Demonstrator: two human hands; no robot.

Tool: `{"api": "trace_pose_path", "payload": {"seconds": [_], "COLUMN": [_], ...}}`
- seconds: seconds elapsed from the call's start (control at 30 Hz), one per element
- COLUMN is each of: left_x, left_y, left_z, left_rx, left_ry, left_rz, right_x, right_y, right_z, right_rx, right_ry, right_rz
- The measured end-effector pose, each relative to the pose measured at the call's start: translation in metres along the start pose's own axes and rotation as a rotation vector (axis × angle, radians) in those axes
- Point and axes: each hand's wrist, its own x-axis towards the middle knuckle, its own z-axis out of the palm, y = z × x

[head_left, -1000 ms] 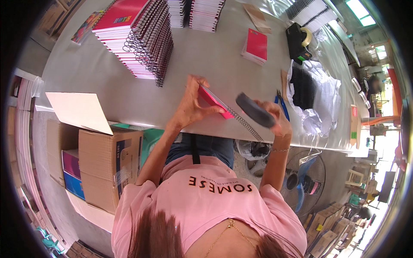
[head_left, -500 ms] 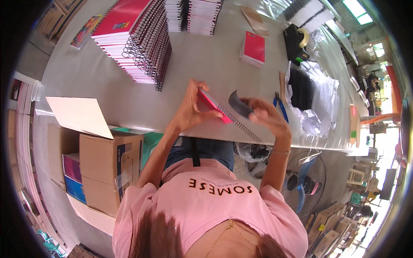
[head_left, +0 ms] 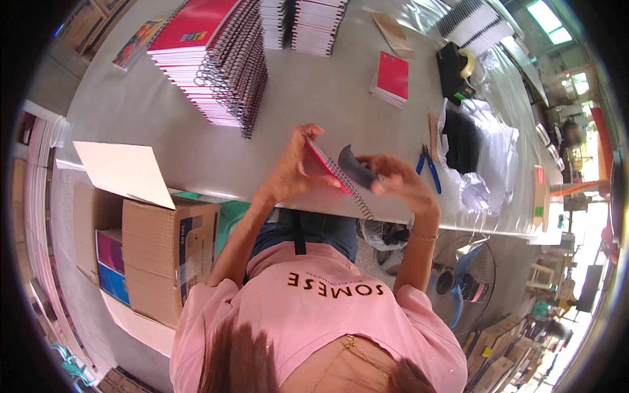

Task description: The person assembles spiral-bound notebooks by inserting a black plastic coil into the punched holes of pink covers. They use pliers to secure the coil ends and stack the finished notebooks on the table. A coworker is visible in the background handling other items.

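Both hands are busy above the front of the desk (head_left: 327, 85). Farthest left, a tall stack of red spiral notebooks (head_left: 190, 72) stands beyond them. Next, the left hand (head_left: 291, 167) grips a slim red notebook (head_left: 319, 156) on edge, fingers bent round its far end, thumb near the closer one, forearm slanting up from the lower left. I'd judge the notebook light and fairly stiff, its cover a bit slick, best pinched across its ends as here. From its edge trails a wire coil (head_left: 360, 204), probably springy and easily bent, better steadied lightly. Rightmost, the right hand (head_left: 396, 177) curls round a curved dark-grey piece (head_left: 356, 169), wrist turned inward, just beside the coil; whether they touch, I cannot tell.
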Motion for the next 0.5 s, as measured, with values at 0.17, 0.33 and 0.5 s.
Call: {"api": "trace_pose_path", "payload": {"seconds": [0.17,0.33,0.5], "left_x": [0.002,0.002,0.003], "left_y": [0.003,0.012,0.018], "left_z": [0.0,-0.001,0.001], "left_rx": [-0.086,-0.045,-0.038], "left_ry": [0.01,-0.011,-0.033], "left_rz": [-0.045,-0.109,-0.128], "right_x": [0.002,0.021,0.009], "right_y": [-0.012,0.0,-0.002], "right_z": [0.006,0.001,0.0], "right_rx": [-0.089,-0.346,0.067], "right_ry": [0.004,0.242,0.059], "right_rz": [-0.141,0.078,-0.061]}}
